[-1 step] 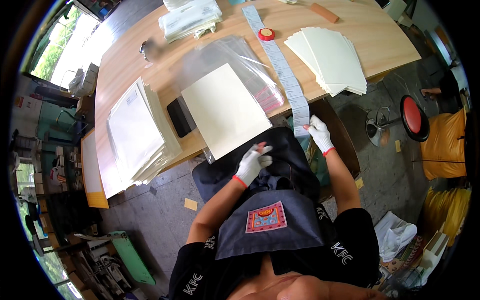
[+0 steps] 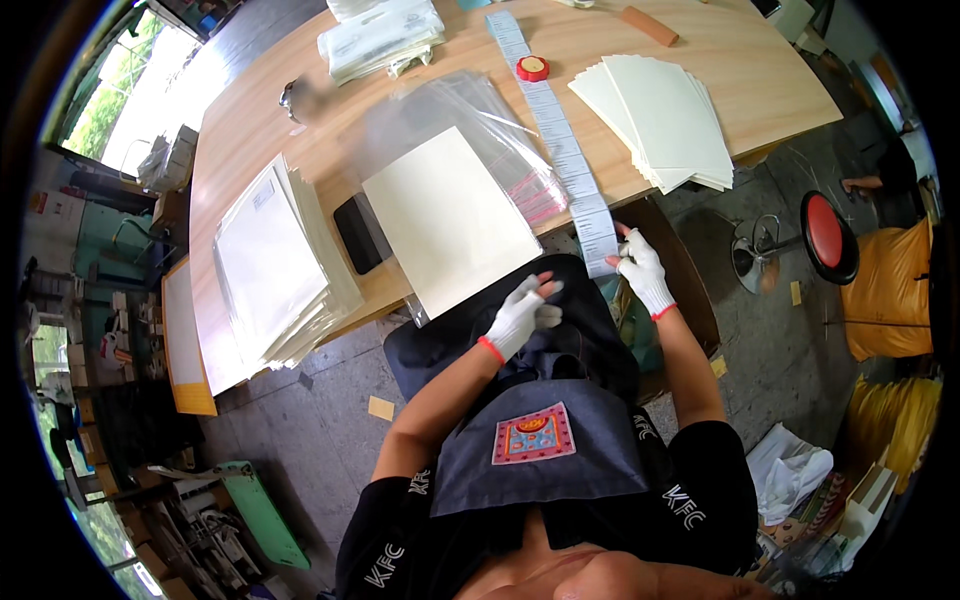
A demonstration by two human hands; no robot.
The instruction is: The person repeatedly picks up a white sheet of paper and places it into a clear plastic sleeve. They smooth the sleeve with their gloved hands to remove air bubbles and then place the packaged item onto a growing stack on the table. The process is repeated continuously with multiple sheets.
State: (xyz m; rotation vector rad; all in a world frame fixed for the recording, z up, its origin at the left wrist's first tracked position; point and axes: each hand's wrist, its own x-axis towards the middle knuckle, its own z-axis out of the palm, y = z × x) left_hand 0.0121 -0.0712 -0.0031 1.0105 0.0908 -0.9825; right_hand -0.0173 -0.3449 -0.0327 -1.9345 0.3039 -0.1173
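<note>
Both my hands wear white gloves with red cuffs and bare fingertips. My left hand (image 2: 522,316) hovers over my dark lap, fingers loosely apart and nothing visible in them. At the near end of a long strip of printed labels (image 2: 567,155), my right hand (image 2: 643,272) has its thumb at the strip's edge and its forefinger held apart from it. This strip runs across the wooden table (image 2: 250,130) and over its near edge. A cream sheet of card (image 2: 455,225) rests on clear plastic sleeves (image 2: 440,105), overhanging the table edge above my lap.
Left lies a stack of sleeved sheets (image 2: 270,265), beside a dark flat device (image 2: 360,235). A red round object (image 2: 532,68) sits on the strip. Fanned cream cards (image 2: 660,120) lie right. A red-topped stool (image 2: 826,228) stands on the floor, near another person's arm (image 2: 865,183).
My left hand has moved slightly up and right. My right thumb and forefinger have spread apart, and the strip's near end has shifted a little lower.
</note>
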